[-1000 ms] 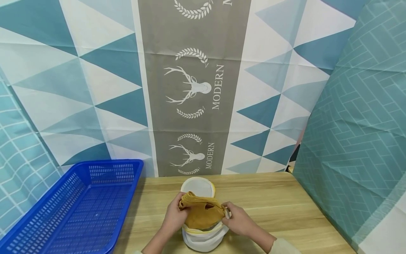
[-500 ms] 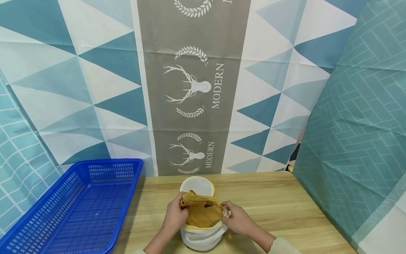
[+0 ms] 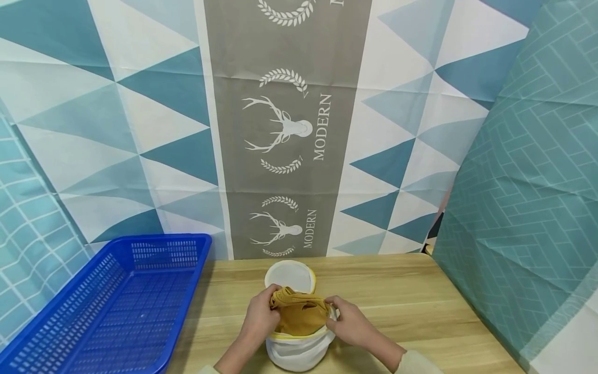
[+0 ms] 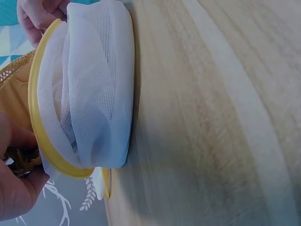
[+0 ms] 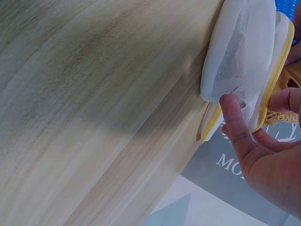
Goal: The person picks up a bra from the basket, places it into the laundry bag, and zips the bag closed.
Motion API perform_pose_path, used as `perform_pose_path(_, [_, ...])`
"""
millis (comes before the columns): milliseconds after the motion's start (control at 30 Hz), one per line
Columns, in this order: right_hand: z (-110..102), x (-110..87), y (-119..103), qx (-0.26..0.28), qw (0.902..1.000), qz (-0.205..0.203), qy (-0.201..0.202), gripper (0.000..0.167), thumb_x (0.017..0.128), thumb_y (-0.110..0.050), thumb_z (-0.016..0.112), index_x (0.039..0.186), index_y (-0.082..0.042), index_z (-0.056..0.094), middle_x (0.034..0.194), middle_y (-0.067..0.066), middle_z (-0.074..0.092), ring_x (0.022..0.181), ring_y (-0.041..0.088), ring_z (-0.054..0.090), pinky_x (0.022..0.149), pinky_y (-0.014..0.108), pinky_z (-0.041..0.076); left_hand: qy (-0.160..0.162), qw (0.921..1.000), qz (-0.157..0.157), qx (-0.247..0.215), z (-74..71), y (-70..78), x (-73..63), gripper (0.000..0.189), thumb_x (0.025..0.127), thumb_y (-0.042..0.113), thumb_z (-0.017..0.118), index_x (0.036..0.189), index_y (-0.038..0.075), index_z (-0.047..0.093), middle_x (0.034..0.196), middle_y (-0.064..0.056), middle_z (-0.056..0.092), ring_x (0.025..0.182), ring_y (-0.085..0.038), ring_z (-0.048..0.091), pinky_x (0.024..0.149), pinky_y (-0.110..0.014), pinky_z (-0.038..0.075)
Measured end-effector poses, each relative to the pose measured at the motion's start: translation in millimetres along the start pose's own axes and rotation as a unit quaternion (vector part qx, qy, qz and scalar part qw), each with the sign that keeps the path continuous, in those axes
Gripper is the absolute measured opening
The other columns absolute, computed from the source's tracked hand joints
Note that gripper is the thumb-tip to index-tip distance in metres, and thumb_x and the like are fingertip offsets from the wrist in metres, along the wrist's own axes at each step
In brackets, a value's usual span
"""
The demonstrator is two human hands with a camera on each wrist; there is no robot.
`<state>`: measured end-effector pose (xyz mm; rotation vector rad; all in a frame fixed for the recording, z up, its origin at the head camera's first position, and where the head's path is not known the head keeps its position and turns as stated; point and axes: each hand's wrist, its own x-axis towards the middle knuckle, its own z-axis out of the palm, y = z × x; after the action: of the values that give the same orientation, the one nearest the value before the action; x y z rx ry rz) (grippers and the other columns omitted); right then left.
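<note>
A round white mesh laundry bag [image 3: 296, 356] with a yellow zipper edge stands on the wooden table, its lid [image 3: 289, 275] folded back behind it. Part of a mustard lace-trimmed undergarment [image 3: 301, 319] sits in the bag's mouth and rises above the rim. My left hand [image 3: 259, 314] pinches the garment's bunched left end, also visible between thumb and finger in the left wrist view. On the other side, my right hand [image 3: 350, 323] pinches the garment's right end at the rim. In the right wrist view, one finger [image 5: 235, 120] of that hand reaches along the bag's mesh outside.
A blue plastic basket [image 3: 202, 275] with perforated walls stands on the left of the table [image 3: 397, 306]. Behind it hangs a patterned cloth [image 3: 285, 156] with deer heads and triangles. A green cloth [image 3: 528, 182] borders the right side.
My left hand has shifted slightly right, bringing the garment's left end closer to its right end. The garment's top edge sits a little lower. My right hand has barely moved.
</note>
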<state>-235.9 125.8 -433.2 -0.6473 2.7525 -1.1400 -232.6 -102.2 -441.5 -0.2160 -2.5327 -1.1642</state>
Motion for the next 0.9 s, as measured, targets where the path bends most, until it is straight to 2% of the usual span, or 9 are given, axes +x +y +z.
perform_pose_path(200, [1.5,2.2,1.1,-0.005,1.0,0.005,-0.002,0.046,0.083,-0.012,0.058,0.126,0.001,0.05,0.119,0.022,0.056,0.065,0.007,0.048,0.052,0.023,0.041,-0.012,0.9998,0.007,0.014,-1.1,-0.7,1.1,0.045,0.062,-0.017,0.053,0.093,0.014,0.063,0.088,0.0,0.067,0.082,-0.015,0.061,0.068,-0.03,0.05])
perform_pose_path(433, [1.8,3.3,-2.2,-0.004,0.9999,0.012,0.0,0.046,0.081,-0.011,0.059,0.125,0.0,0.051,0.119,0.021,0.055,0.072,0.011,0.049,0.056,0.024,0.041,-0.021,0.9985,0.032,0.04,0.2,-3.0,1.0,0.048,0.054,-0.019,0.055,0.087,0.016,0.061,0.083,0.003,0.065,0.076,-0.011,0.057,0.065,-0.028,0.048])
perform_pose_path(700, [2.1,3.7,-3.6,0.003,0.9998,0.017,0.01,0.045,0.082,-0.012,0.061,0.125,-0.002,0.052,0.119,0.018,0.055,0.066,0.009,0.047,0.052,0.023,0.04,-0.043,0.9969,0.037,0.055,-1.5,-2.1,0.5,0.048,0.054,-0.019,0.057,0.088,0.015,0.06,0.083,0.004,0.065,0.074,-0.01,0.056,0.064,-0.027,0.047])
perform_pose_path(900, [1.5,4.9,-5.2,0.013,0.9997,0.016,0.008,0.045,0.082,-0.011,0.061,0.126,-0.001,0.051,0.122,0.02,0.055,0.067,0.01,0.048,0.052,0.024,0.041,-0.046,0.9934,0.062,0.085,-3.0,0.1,0.8,0.046,0.053,-0.018,0.061,0.086,0.015,0.06,0.084,0.002,0.065,0.075,-0.012,0.059,0.065,-0.03,0.049])
